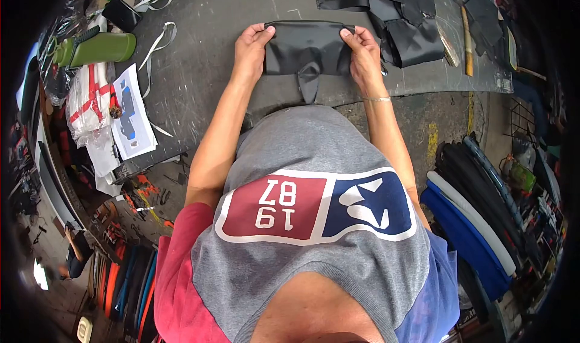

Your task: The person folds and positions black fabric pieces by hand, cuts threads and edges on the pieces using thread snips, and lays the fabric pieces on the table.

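Observation:
A black fabric piece, smooth and slightly shiny, is stretched between my two hands at the table's near edge. My left hand pinches its upper left corner, thumb on top. At the upper right corner my right hand grips it the same way, with a thin bracelet on that wrist. From the middle of its lower side a narrow black flap hangs toward me. Just right of my right hand lies a heap of black fabric pieces.
On the dark table at left are a green bottle, a printed sheet, a plastic-wrapped bundle and a black phone-like object. A wooden stick lies right. Fabric rolls stand below right. Another person is far left.

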Tool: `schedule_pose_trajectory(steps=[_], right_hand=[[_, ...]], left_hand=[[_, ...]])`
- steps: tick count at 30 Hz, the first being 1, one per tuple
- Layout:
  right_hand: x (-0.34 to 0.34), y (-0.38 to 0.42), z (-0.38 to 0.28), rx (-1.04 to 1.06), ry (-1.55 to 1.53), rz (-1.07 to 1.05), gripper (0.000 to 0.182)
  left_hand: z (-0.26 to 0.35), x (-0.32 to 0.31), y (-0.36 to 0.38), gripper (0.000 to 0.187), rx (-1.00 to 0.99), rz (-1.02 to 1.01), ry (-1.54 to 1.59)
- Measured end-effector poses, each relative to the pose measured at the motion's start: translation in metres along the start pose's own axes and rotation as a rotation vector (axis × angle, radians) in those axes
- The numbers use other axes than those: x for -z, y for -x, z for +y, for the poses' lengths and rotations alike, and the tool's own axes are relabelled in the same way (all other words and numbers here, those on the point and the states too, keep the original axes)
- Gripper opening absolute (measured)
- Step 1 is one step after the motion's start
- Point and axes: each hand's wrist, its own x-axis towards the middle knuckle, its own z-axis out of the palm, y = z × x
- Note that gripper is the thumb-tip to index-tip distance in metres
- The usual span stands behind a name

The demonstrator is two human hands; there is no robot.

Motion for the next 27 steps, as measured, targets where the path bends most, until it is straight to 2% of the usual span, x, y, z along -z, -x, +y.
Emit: schedule_pose_trajectory(steps=[2,4,6,7,8,9,12,16,19,22,26,27], right_hand=[[0.013,-0.019,0.027,0.105,0.301,0.096,0.025],[-0.016,-0.002,0.000,0.399,0.893,0.247,0.037],[-0.028,0.001,-0.004,0.742,0.978,0.104,0.036],[-0.035,0.003,-0.001,0.803,1.043,-0.012,0.032],[-0.039,0.010,0.000,0.753,1.190,-0.169,0.034],[-0.042,0.013,0.010,0.723,1.236,-0.222,0.038],[-0.040,0.015,0.042,0.683,1.411,-0.335,0.050],[-0.046,0.008,0.052,0.700,1.518,-0.338,0.058],[-0.035,0.007,0.049,0.721,1.547,-0.315,0.061],[-0.025,0.002,0.039,0.691,1.661,-0.271,0.060],[-0.007,-0.009,0.040,0.702,1.602,-0.260,0.060],[-0.012,-0.008,0.035,0.705,1.666,-0.252,0.061]], left_hand=[[-0.007,-0.007,-0.008,0.023,-0.105,0.107,-0.288],[0.004,-0.018,-0.007,0.029,-0.115,0.157,-0.537],[0.027,-0.030,0.003,0.033,-0.065,0.140,-0.766],[0.022,-0.029,0.002,0.035,-0.272,0.154,-0.930],[0.014,-0.028,0.001,0.037,-0.482,0.162,-1.087],[0.009,-0.027,0.000,0.039,-0.697,0.170,-1.238],[0.018,-0.056,0.020,0.042,-0.791,-0.069,-1.453],[-0.021,-0.043,0.008,0.046,-0.614,-0.143,-1.381],[-0.020,-0.028,0.002,0.047,-0.693,-0.130,-1.639],[-0.015,-0.019,-0.003,0.048,-0.722,-0.151,-1.668],[-0.017,-0.014,-0.009,0.050,-0.723,-0.150,-1.685],[-0.018,-0.014,-0.008,0.050,-0.711,-0.153,-1.673]])
